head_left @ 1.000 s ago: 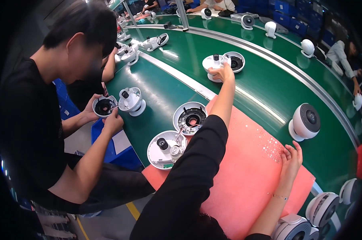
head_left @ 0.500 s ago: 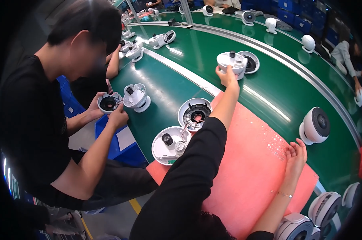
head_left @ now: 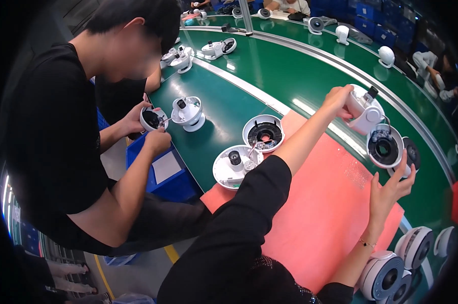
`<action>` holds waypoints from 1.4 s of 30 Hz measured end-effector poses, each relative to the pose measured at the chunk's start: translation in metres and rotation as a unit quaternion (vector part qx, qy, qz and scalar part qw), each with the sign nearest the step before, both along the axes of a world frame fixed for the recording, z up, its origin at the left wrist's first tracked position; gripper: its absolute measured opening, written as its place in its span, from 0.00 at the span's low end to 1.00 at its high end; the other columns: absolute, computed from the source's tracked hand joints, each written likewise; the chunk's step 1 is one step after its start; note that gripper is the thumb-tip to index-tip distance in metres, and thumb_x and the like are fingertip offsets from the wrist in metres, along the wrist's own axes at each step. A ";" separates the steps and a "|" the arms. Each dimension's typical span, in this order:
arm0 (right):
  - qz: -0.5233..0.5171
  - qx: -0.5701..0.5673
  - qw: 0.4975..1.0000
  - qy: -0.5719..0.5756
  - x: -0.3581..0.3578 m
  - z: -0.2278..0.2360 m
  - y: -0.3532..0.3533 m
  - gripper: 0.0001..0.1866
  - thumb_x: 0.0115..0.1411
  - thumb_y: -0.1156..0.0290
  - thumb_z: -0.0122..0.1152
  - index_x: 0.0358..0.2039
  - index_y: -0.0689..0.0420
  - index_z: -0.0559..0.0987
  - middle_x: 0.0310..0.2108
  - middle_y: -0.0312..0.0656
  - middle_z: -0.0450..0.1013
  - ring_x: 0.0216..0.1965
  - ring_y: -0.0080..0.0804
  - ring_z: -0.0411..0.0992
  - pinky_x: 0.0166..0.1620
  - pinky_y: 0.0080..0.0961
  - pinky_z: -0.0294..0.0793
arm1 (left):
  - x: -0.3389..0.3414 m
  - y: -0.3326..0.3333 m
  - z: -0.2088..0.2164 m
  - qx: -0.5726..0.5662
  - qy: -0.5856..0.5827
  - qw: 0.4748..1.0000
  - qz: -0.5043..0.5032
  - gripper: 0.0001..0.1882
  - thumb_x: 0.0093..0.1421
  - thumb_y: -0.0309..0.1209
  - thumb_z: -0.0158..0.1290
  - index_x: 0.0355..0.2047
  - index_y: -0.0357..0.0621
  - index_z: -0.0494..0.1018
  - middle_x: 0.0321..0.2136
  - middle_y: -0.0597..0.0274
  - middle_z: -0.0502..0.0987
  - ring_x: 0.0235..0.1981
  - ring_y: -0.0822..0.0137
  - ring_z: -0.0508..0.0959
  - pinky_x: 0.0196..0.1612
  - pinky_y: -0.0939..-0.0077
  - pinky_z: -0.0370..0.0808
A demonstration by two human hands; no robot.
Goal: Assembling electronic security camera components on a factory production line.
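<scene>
My left hand [head_left: 340, 103] grips an opened white camera [head_left: 364, 117] by its round housing, over the right part of the pink mat. Its ring-shaped front shell [head_left: 383, 148] hangs below on a wire. Close under that shell is my right hand [head_left: 388, 195], fingers apart, fingertips at the shell's lower right edge; I cannot tell whether they touch it. Behind the shell, an assembled white camera [head_left: 412, 156] with a dark face is partly hidden. Another opened camera lies left of my left forearm: its rear housing [head_left: 228, 169] and front shell [head_left: 249, 133] are joined by wires.
A co-worker [head_left: 51, 142] at the left handles a small front shell [head_left: 153, 119] beside an opened camera [head_left: 187, 112]. Assembled cameras [head_left: 383, 276] stand at the lower right. The green belt [head_left: 289, 71] carries more units. A blue bin [head_left: 170, 175] sits below the table edge.
My left hand has carried the opened camera right and nearer, and its front shell now hangs down. My right hand has risen from the mat toward that shell. The view has shifted slightly.
</scene>
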State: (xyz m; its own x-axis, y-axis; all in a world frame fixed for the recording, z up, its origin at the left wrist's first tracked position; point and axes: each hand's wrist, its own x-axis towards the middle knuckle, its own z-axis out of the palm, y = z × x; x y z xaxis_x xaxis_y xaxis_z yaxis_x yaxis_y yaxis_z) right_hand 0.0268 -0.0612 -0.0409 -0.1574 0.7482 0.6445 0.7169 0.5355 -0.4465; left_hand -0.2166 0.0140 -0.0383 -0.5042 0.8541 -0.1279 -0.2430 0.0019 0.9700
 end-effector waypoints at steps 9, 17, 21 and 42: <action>0.025 0.072 0.995 -0.056 0.026 -0.013 -0.003 0.18 0.36 0.85 0.58 0.31 0.54 0.71 0.55 0.48 0.50 0.57 0.48 0.47 0.55 0.38 0.50 | -0.006 0.004 0.025 -0.071 0.075 0.984 -0.146 0.29 0.55 0.54 0.36 0.32 0.37 0.69 0.21 0.52 0.72 0.20 0.65 0.73 0.27 0.72 0.73; 0.086 0.175 0.980 -0.030 0.057 -0.008 -0.005 0.16 0.31 0.83 0.62 0.24 0.51 0.74 0.50 0.43 0.61 0.52 0.47 0.52 0.53 0.39 0.55 | 0.024 0.010 0.059 -0.100 0.099 0.968 -0.209 0.19 0.53 0.49 0.45 0.30 0.48 0.73 0.24 0.66 0.76 0.22 0.75 0.76 0.25 0.80 0.75; 0.128 0.251 0.957 -0.063 0.069 -0.017 -0.014 0.15 0.33 0.82 0.61 0.24 0.50 0.75 0.45 0.37 0.69 0.50 0.45 0.54 0.50 0.38 0.60 | 0.028 0.011 0.061 -0.116 0.132 0.955 -0.237 0.19 0.53 0.48 0.46 0.30 0.46 0.73 0.24 0.66 0.76 0.23 0.75 0.76 0.26 0.79 0.75; 0.328 -0.521 0.718 0.323 0.114 -0.028 -0.070 0.34 0.49 0.80 0.59 0.55 0.65 0.54 0.46 0.47 0.65 0.48 0.29 0.65 0.50 0.25 0.66 | 0.120 -0.108 -0.050 -0.025 0.219 0.887 -0.404 0.18 0.61 0.39 0.43 0.39 0.35 0.72 0.30 0.57 0.77 0.36 0.71 0.75 0.42 0.76 0.69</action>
